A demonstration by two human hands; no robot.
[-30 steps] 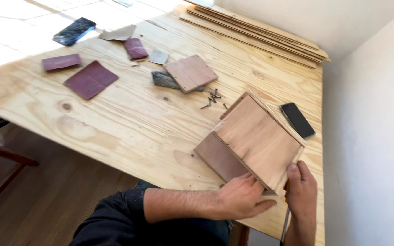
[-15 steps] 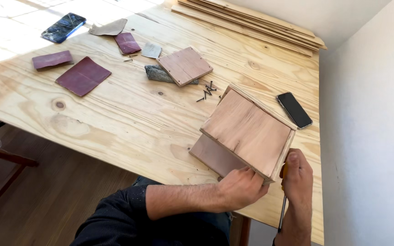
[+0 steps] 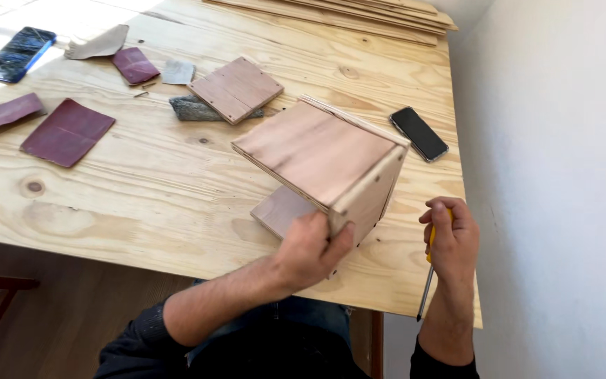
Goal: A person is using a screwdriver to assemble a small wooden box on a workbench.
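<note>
Two phones [image 3: 17,53] [image 3: 419,133], four sandpaper sheets [image 3: 67,131] [image 3: 5,112] [image 3: 135,65] [image 3: 97,43], one screwdriver [image 3: 427,277].

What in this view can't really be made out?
- Head view: inside of the pale wooden box, hidden by its own panels.
- Yellow-handled screwdriver: its handle is mostly covered by the right hand.
- The box's near corner sits behind the left hand.
- Stacked wooden strips are cut off by the top edge.

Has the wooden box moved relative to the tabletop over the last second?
Yes. The wooden box, gripped by the left hand, has been tipped up off the plywood table; its top panel now stands raised instead of lying low.
</note>
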